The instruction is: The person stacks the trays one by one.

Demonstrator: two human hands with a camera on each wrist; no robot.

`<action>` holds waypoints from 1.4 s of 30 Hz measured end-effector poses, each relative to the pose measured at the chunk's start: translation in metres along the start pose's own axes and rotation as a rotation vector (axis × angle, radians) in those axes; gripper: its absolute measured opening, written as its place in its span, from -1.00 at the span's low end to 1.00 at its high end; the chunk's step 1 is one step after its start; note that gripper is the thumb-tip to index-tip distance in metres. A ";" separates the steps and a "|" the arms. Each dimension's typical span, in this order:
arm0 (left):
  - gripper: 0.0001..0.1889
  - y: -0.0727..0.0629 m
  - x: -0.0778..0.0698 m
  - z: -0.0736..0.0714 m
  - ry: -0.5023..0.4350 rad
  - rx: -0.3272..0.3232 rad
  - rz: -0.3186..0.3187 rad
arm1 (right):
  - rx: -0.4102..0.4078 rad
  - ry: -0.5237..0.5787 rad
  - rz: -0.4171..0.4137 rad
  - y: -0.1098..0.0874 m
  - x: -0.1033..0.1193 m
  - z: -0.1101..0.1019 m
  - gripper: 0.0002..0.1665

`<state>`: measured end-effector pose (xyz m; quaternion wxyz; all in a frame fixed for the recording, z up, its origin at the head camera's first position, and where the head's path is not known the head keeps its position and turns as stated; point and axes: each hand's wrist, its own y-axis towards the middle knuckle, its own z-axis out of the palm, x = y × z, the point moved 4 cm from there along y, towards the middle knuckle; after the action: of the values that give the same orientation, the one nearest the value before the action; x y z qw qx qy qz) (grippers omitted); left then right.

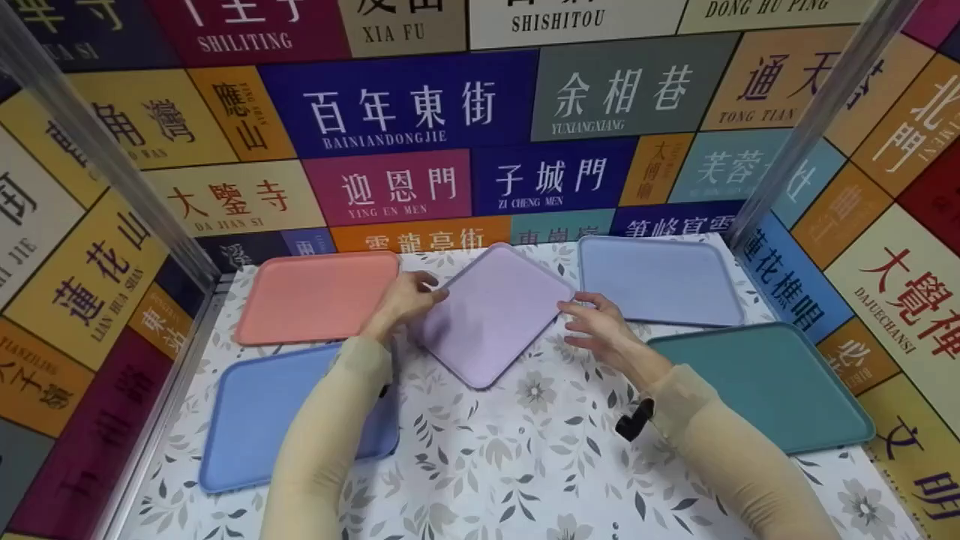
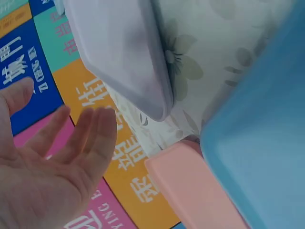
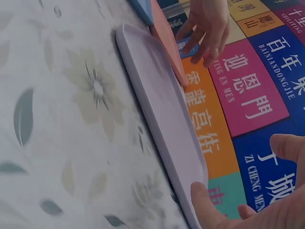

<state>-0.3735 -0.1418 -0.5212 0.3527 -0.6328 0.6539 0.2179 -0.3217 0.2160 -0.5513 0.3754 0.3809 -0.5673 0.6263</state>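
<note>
A lilac rectangular tray lies on the table, turned so that one corner points toward me. My left hand hovers by its left corner; in the left wrist view the left palm and loosely bent fingers show apart from the tray. At the opposite corner is my right hand, fingers spread, with fingertips right at the rim. The right wrist view shows one right fingertip overlapping the tray's edge, the thumb held away. Neither hand grips anything.
A coral tray lies back left, a blue tray front left. Back right is a periwinkle tray; a green tray lies front right. Panels with printed signs enclose the floral-covered table behind and at both sides.
</note>
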 end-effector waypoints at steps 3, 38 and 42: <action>-0.48 0.010 0.004 0.003 -0.071 0.058 -0.024 | 0.002 0.072 0.041 0.002 -0.009 0.008 0.00; -0.57 0.136 0.096 0.050 0.110 0.147 -0.032 | -0.158 0.137 0.025 0.008 -0.041 0.066 0.05; -0.57 0.101 0.061 0.037 0.063 0.163 -0.026 | -0.194 0.120 -0.028 0.010 -0.045 0.064 0.12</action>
<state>-0.4625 -0.1452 -0.6068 0.3853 -0.6170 0.6719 0.1394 -0.3085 0.1502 -0.5917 0.4522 0.3125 -0.5965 0.5848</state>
